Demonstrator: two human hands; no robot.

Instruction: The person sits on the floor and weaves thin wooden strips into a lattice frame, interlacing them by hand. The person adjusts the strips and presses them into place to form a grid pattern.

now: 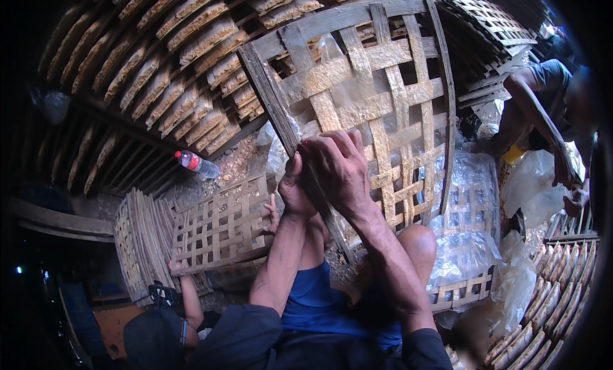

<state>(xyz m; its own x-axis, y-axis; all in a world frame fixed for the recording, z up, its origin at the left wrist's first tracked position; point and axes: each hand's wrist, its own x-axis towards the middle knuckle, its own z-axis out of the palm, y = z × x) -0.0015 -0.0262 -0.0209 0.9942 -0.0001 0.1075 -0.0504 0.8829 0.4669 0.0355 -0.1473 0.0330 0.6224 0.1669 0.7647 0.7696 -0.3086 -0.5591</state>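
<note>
A large woven bamboo tray (394, 118) with a wooden frame stands tilted up in front of me. My left hand (297, 190) is closed round the tray's left side bar, thumb up along it. Just to its right, my right hand (337, 168) is curled over the same bar, knuckles up, its fingertips hidden. The strips of the weave carry a pale, crusty residue. Through the gaps shows clear plastic sheeting behind. My bare knees are below the tray.
Another person at lower left holds a second woven tray (220, 226), beside a stack of trays (145, 233). A red-capped bottle (196, 164) lies behind them. Plastic sheets cover trays (469, 197) at right, near a seated co-worker (543, 102). Racks of stacked trays (191, 44) rise behind.
</note>
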